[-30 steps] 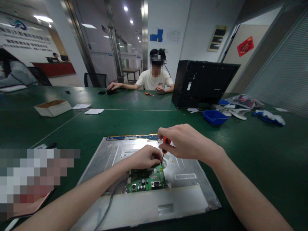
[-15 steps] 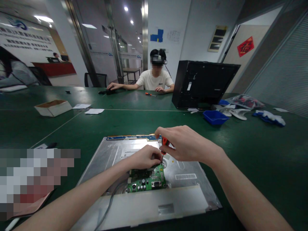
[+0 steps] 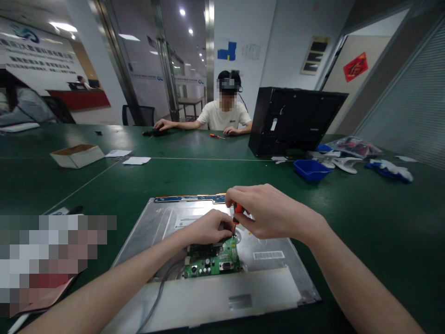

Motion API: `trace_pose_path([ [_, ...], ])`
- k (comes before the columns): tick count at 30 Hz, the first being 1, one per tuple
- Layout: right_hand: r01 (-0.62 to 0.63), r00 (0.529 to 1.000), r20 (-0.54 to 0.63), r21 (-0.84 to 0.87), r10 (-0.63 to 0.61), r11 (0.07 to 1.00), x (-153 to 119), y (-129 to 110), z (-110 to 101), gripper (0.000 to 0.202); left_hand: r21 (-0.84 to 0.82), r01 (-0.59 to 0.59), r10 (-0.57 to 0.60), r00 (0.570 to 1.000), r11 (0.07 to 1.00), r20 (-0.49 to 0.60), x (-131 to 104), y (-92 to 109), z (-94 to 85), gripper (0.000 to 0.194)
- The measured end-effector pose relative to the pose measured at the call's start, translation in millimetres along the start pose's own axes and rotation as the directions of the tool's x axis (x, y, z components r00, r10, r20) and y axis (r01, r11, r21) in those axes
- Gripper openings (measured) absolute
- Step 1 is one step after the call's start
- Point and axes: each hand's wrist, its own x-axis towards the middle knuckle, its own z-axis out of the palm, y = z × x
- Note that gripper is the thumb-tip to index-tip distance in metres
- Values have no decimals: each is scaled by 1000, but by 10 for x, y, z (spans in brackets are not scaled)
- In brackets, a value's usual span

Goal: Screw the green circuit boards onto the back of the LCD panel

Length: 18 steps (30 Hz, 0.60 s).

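From my remote view, I see the board (image 3: 212,263) on the panel (image 3: 267,285), my left hand (image 3: 211,227) curled at its far edge, whether pinching anything I cannot tell, and my right hand (image 3: 267,211) gripping the screwdriver (image 3: 238,208) steeply, tip down beside the left fingertips.

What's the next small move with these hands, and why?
Probably a slight turn of the screwdriver: the right hand grips it, and its shaft points down at the green board near its far right corner, close beside the left hand. Whether the tip is seated, I can't tell.
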Motion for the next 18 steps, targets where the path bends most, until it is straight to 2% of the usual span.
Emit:
trace_pose_path([
  [6, -49, 999, -9, -117, 48, 992, 19, 4, 21, 10, -49, -12, 13, 1000, 999, 25, 8, 18, -2, 15],
  [13, 8, 1000, 17, 22, -8, 1000, -13, -12, -12, 19, -30, -29, 29, 1000, 999, -4, 5, -25, 13, 12],
  [18, -62, 998, -5, -73, 62, 995, 32, 11, 24, 14, -54, -24, 24, 1000, 998, -9, 4, -17, 10, 15],
])
